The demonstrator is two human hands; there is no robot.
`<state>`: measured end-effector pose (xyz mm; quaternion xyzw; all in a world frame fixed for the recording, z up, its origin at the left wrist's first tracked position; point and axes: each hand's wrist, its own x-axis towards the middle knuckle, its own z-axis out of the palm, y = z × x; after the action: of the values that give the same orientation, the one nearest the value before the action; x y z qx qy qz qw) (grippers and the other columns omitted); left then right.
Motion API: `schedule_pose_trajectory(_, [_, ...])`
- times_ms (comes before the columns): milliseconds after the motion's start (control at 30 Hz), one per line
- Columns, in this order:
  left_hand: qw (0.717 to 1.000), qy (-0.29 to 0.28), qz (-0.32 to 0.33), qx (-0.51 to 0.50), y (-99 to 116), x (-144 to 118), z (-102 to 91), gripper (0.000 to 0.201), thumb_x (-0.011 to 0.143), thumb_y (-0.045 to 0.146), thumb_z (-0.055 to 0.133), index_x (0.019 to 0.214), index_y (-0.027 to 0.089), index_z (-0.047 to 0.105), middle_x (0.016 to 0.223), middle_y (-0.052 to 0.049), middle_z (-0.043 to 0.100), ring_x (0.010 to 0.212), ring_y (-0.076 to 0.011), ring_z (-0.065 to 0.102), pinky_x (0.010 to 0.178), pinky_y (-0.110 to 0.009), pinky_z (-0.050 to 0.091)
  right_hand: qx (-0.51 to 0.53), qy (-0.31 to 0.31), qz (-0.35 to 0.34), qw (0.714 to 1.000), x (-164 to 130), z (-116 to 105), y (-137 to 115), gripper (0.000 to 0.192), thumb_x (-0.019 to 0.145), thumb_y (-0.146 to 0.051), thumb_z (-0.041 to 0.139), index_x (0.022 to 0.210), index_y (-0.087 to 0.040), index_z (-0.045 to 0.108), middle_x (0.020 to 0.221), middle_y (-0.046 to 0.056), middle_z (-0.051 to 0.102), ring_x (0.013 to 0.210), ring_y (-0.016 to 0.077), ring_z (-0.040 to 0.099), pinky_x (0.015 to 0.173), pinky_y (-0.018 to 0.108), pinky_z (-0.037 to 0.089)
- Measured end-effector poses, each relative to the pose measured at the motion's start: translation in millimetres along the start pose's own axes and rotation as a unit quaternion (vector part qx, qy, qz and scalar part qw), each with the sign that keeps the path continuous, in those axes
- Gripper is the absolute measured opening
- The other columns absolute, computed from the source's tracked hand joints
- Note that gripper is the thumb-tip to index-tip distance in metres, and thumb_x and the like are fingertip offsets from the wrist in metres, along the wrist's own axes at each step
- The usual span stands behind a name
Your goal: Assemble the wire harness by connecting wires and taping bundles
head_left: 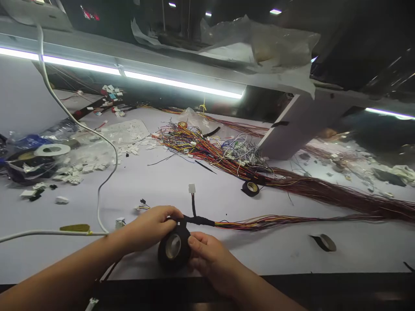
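Your left hand [152, 229] and your right hand [210, 257] are both bare: no gloves, no rings that show, no tape on the fingers. Your forearms run uncovered down to the lower edge of the view, with no cuff, watch or band on either wrist. Your fingernails look short and plain, though the picture is too soft to be sure.
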<state>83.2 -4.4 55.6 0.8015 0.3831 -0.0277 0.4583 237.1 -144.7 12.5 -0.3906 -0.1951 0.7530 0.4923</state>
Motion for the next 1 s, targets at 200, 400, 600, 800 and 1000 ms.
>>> schedule_pose_trajectory(200, [0.996,-0.056,-0.039,-0.056,6,14,-2.9,0.036,0.076,0.051,0.057,0.082,0.018,0.070,0.076,-0.002,0.071,0.072,-0.0203,0.062,0.059,-0.026,0.043,-0.192,0.029,0.027,0.981,-2,-17,-17,0.039,0.074,-0.037,0.075,0.102,-0.013,0.062,0.088,0.003,0.062,0.066,0.0115,0.059,0.061,0.025,0.046])
schedule_pose_trajectory(400, [0.992,-0.098,-0.063,0.043,13,25,-9.6,0.025,0.068,0.041,0.062,0.078,0.021,0.072,0.062,0.002,0.063,0.060,-0.0160,0.054,0.052,-0.025,0.033,-0.485,-0.033,0.044,0.873,-12,-18,-63,0.027,0.083,-0.031,0.061,0.107,-0.021,0.068,0.074,0.001,0.067,0.068,0.0164,0.064,0.065,0.028,0.048])
schedule_pose_trajectory(600, [0.942,-0.308,-0.131,-0.018,28,44,-15.9,0.022,0.057,0.040,0.070,0.058,0.020,0.062,0.049,0.006,0.042,0.043,-0.0089,0.026,0.045,-0.026,0.016,-0.465,0.049,-0.150,0.871,16,-13,-78,0.022,0.088,-0.033,0.055,0.102,-0.020,0.067,0.087,0.003,0.068,0.076,0.0159,0.062,0.071,0.029,0.047])
schedule_pose_trajectory(800, [0.917,-0.377,-0.131,-0.020,23,54,-3.7,0.024,0.056,0.037,0.067,0.046,0.021,0.052,0.044,0.006,0.035,0.043,-0.0099,0.027,0.044,-0.025,0.016,-0.535,0.090,-0.144,0.828,5,-13,-44,0.031,0.078,-0.036,0.068,0.104,-0.022,0.056,0.093,0.003,0.062,0.079,0.0166,0.056,0.069,0.029,0.043])
schedule_pose_trajectory(1000, [0.919,-0.373,-0.073,0.104,53,57,-5.3,0.014,0.052,0.029,0.070,0.044,0.023,0.059,0.039,0.006,0.042,0.042,-0.0119,0.033,0.045,-0.026,0.023,-0.439,-0.007,-0.015,0.898,-10,-20,-32,0.041,0.075,-0.019,0.065,0.112,-0.026,0.049,0.072,-0.006,0.056,0.058,0.0107,0.049,0.053,0.022,0.036])
